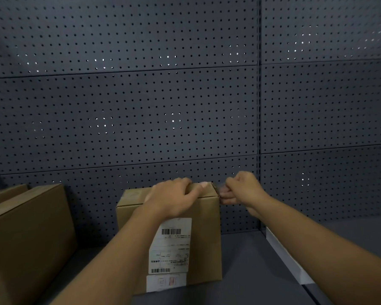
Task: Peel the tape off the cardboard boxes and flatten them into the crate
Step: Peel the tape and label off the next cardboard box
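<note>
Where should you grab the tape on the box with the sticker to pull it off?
Probably at the box's top right corner. The tape there is blurred, but the right hand pinches at that edge from the right, while the left hand presses on the top to steady it.

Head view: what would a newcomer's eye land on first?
The two hands on the labelled cardboard box at centre: the left hand presses its top, the right hand pinches something blurred at its top right corner. Behind rises the dark pegboard wall; another box stands left.
</note>
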